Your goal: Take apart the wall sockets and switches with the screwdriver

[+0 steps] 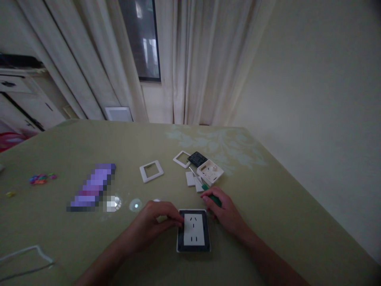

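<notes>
A wall socket (193,230) with a white face and a dark surround lies face up on the table before me. My left hand (157,218) is closed, its fingertips gripping the socket's left edge. In my right hand (222,206) is a screwdriver (214,200), its green handle under my fingers and its thin shaft pointing up and left, away from the socket. Just beyond the shaft are a white box-like housing (210,172), a dark socket back part (197,159) and two small white plates (190,179). What the left fingertips cover is hidden.
Two white frames lie farther back: one frame (151,171) alone, another frame (180,158) against the dark part. A blurred purple object (93,186), colourful small pieces (40,179) and a bent pale strip (26,249) are leftward. A wall (321,131) borders the right side.
</notes>
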A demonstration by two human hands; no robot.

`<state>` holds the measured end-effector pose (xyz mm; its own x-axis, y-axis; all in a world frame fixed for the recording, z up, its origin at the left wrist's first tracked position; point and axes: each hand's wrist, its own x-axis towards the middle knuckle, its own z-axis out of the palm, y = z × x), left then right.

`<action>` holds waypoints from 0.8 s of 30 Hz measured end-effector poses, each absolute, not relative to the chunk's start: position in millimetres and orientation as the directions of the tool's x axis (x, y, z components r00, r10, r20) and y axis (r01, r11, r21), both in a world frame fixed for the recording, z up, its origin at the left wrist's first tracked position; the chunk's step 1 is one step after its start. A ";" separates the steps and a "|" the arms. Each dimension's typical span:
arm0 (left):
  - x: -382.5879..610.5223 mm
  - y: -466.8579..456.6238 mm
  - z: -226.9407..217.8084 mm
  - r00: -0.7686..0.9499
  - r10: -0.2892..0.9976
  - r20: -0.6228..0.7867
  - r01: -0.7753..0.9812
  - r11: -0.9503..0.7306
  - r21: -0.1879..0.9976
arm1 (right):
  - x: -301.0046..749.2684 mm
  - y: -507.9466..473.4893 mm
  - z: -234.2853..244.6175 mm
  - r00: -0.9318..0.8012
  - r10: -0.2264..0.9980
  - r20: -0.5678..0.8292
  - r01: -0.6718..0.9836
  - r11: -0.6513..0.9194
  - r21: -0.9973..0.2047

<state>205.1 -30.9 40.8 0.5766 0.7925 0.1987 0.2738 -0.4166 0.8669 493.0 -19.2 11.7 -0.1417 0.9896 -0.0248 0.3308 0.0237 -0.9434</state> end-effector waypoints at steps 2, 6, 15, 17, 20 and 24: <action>206.4 -33.1 41.0 0.592 0.778 0.211 0.280 -0.445 0.851 | 493.1 -19.1 11.8 -0.150 0.988 -0.022 0.331 0.029 -0.943; 209.2 -37.2 35.2 0.623 0.739 0.257 0.294 -0.526 0.798 | 493.6 -19.3 11.6 -0.158 0.987 -0.017 0.327 0.036 -0.944; 210.7 -46.7 37.0 0.684 0.652 0.326 0.414 -0.715 0.563 | 493.1 -19.8 12.6 -0.150 0.988 -0.017 0.314 0.032 -0.949; 212.3 -50.7 41.8 0.715 0.602 0.355 0.431 -0.780 0.453 | 492.9 -19.9 12.0 -0.150 0.988 -0.019 0.307 0.028 -0.951; 216.0 -56.5 47.0 0.756 0.551 0.353 0.449 -0.829 0.334 | 492.9 -20.3 11.6 -0.150 0.988 -0.021 0.300 0.025 -0.954; 217.6 -57.1 47.3 0.724 0.613 0.316 0.495 -0.781 0.381 | 493.0 -20.7 12.2 -0.157 0.988 -0.014 0.298 0.034 -0.954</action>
<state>217.6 -57.1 47.3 0.7242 0.6130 0.3157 0.4951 -0.7810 0.3807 493.0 -20.7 12.2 -0.1565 0.9876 -0.0141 0.2976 0.0336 -0.9541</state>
